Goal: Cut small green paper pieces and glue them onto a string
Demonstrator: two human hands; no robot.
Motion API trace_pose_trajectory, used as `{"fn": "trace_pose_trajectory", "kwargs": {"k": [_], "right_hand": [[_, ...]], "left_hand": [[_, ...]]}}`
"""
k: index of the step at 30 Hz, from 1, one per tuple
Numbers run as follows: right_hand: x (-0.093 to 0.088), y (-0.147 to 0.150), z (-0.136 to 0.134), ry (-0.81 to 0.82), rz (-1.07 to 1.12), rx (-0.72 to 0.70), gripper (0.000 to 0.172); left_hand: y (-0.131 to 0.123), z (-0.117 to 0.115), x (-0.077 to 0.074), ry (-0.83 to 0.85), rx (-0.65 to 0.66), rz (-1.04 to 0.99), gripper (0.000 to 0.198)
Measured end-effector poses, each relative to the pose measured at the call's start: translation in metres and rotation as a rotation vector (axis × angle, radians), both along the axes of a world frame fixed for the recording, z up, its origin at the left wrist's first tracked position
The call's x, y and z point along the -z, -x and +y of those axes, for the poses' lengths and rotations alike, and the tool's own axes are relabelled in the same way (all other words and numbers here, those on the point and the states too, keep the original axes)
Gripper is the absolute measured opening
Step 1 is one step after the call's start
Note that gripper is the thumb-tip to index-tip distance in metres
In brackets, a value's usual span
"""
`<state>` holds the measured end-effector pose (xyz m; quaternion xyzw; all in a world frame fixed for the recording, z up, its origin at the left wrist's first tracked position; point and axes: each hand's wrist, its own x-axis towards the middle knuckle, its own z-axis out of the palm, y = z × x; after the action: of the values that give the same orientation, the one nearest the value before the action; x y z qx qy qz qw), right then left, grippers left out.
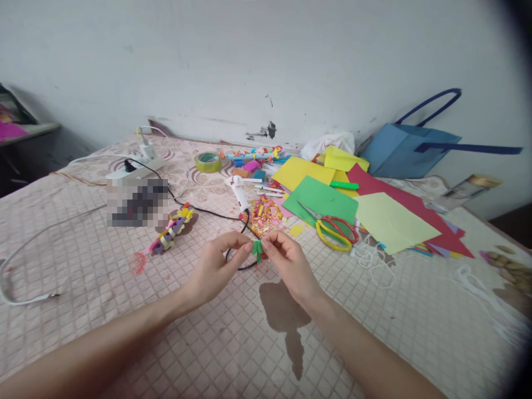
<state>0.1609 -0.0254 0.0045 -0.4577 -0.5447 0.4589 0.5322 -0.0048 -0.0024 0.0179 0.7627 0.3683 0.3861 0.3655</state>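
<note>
Left hand [214, 267], right hand [291, 265]: fingertips of both closed on small green folded paper piece [257, 250]. Judged best: pinch evenly, keep creases aligned, stay clear of thin black cable [241, 268].

Pixelated beside power strip [135, 169]: blurred patch [137, 202], contents unreadable. Largely covered by fingertips of left hand [214, 266] and right hand [291, 263]: green paper piece [257, 249], form indeterminable. Clipped at left picture edge: white cable [29, 301].

The cloth-covered table [374, 332] bears paper sheets [390, 221], scissors [336, 231], tape roll [208, 162] and glue gun [239, 191].
</note>
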Motion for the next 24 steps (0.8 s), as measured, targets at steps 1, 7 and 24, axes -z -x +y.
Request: {"fn": "trace_pose_trajectory", "kwargs": {"k": [1,7,24], "right_hand": [[0.000,0.000,0.000,0.003,0.007,0.001,0.015],[-0.006,0.003,-0.002,0.039,0.077,0.003,0.021],[0.004,0.007,0.001,0.129,0.197,-0.131,0.031]], "left_hand": [[0.000,0.000,0.000,0.012,0.002,-0.003,0.022],[0.001,0.005,-0.001,0.041,-0.010,-0.051,0.033],[0.005,0.013,-0.012,0.040,0.018,-0.115,0.012]]}}
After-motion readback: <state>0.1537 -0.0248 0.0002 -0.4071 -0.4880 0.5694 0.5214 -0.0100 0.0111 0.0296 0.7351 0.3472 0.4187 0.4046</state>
